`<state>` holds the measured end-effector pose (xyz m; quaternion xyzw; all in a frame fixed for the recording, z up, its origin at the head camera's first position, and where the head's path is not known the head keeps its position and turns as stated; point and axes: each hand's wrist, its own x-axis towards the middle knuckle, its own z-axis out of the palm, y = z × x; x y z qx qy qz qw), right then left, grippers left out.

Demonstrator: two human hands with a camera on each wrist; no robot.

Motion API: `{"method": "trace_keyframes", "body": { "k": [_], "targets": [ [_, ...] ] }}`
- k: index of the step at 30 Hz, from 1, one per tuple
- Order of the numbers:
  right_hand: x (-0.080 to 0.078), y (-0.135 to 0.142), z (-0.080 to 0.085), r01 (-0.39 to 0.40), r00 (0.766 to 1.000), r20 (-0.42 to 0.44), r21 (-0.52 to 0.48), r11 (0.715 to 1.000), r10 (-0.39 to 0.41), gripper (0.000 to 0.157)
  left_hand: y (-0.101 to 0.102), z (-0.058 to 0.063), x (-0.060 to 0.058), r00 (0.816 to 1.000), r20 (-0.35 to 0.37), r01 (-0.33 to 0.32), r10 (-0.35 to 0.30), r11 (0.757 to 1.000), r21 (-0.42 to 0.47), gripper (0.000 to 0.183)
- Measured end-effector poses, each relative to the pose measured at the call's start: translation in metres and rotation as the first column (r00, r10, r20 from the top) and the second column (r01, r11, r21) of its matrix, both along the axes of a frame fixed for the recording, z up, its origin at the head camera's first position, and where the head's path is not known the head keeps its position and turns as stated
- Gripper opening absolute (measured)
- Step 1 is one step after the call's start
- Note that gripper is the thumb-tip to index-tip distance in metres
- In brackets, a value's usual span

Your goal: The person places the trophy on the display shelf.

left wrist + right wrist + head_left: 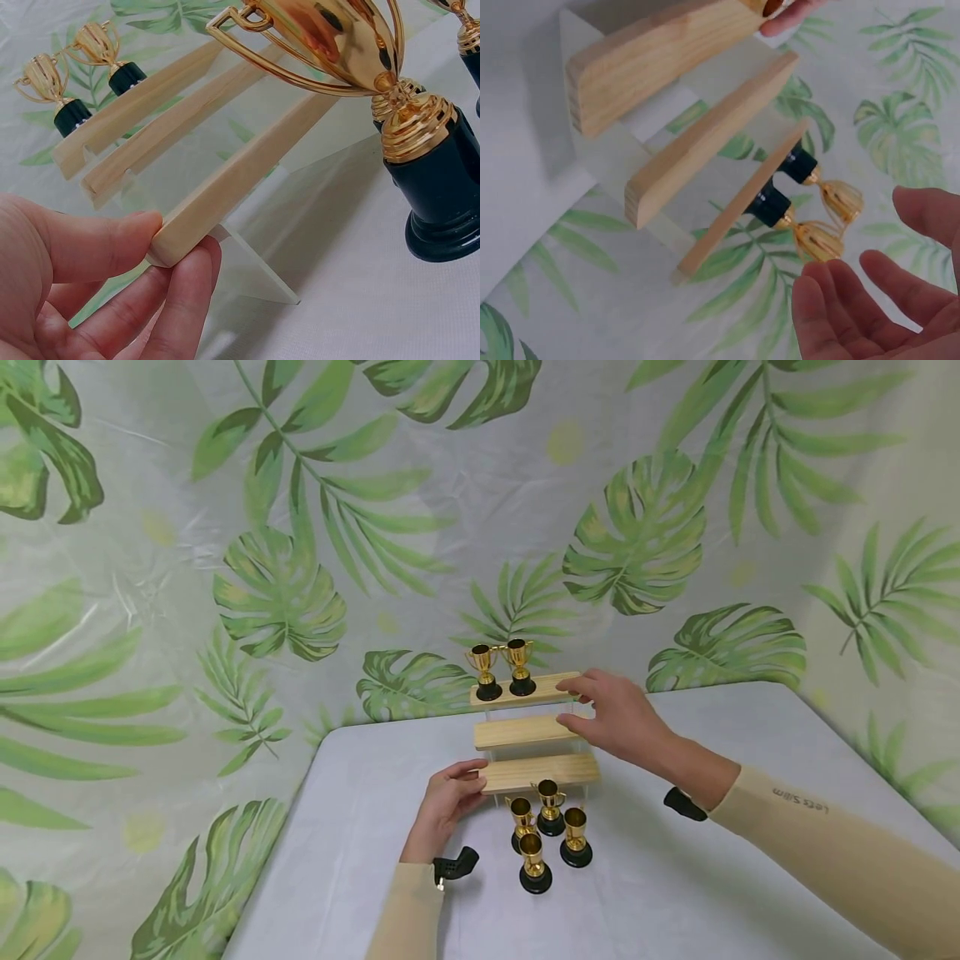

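A three-step display stand with pale wooden boards on clear supports stands on the table. My left hand [444, 802] holds the left end of the lowest board [540, 772]; in the left wrist view, thumb and fingers pinch the board's end [184, 225]. Two small gold trophy cups with black bases, a left one [487, 681] and a right one [520, 675], stand side by side on the top board [552, 687]. My right hand [618, 718] hovers by the stand's right end, fingers spread and holding nothing. The middle board [525, 732] is bare.
Several more gold trophy cups, one of them nearest the front [534, 864], stand on the white-covered table [360, 827] before the stand. Behind rises a leaf-patterned sheet [420, 527]. Each wrist wears a black device, such as the left one [456, 865].
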<state>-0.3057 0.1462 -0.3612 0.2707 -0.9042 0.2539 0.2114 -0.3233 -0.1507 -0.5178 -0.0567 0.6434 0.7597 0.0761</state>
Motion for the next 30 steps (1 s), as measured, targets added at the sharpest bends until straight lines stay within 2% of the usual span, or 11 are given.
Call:
{"method": "trace_keyframes", "body": {
  "k": [8,18,24,30],
  "targets": [
    [0.014,0.004,-0.02,-0.018,0.999,0.05,-0.029,0.999,0.019,0.042,0.0,0.0,0.0,1.0,0.001,-0.006,0.006,1.0,0.003,0.035],
    [0.029,0.011,-0.051,-0.03,0.99,0.136,-0.111,0.993,0.045,0.039,0.0,-0.002,-0.001,1.0,0.002,-0.007,0.007,1.0,0.008,0.034],
    [0.035,0.017,-0.064,-0.058,0.974,0.202,-0.193,0.979,0.097,0.036,0.0,-0.002,-0.001,1.0,0.008,-0.006,0.006,1.0,0.004,0.034],
    [0.039,0.022,-0.078,-0.103,0.947,0.267,-0.27,0.957,0.178,0.033,0.0,-0.001,-0.001,1.0,0.0,-0.011,0.011,1.0,0.011,0.034]
  ]
}}
